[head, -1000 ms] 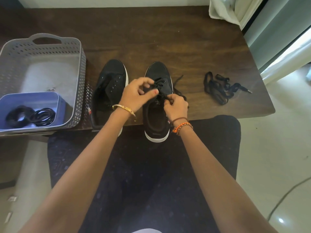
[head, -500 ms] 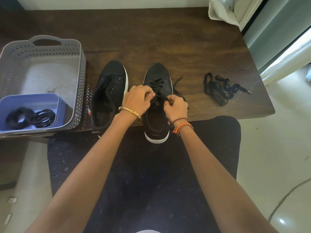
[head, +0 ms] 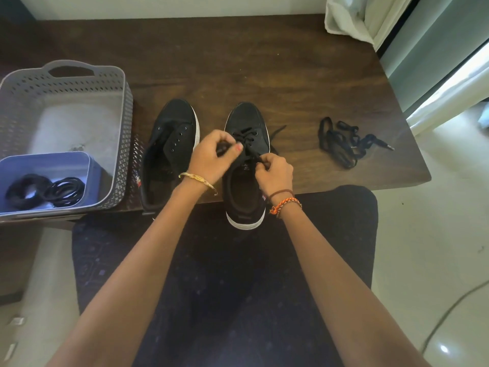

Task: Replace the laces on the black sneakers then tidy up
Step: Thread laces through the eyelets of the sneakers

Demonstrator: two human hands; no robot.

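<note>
Over the near edge of the dark brown wooden table (head: 238,62), both bare forearms reached forward and met above the right-hand black canvas sneaker with a white rubber sole (head: 246,133). The left hand (head: 211,157), a thin gold bangle (head: 197,178) on its wrist, was curled with thumb and fingertips pinching a strand of the flat black lace (head: 244,136) threaded through the front eyelets. The right hand (head: 275,173), wearing a brown band and an orange braided bracelet (head: 285,203), was bunched just beside it, fingers pinching the same lace close to the tongue. That sneaker's heel hung over the table edge toward the person's dark patterned lap. Just beside it on the left lay the other black canvas sneaker (head: 172,144), unlaced, its metal eyelets bare and its tongue slack. Well apart on the right sat a loose tangle of black laces (head: 341,144), one tip pointing outward. At the left end stood a grey perforated plastic basket (head: 124,123) with a handle cut-out; inside its near corner a smaller blue plastic tub (head: 79,160) held two coiled black bundles (head: 45,192). Pale cloth (head: 352,19) draped over the far right corner.
</note>
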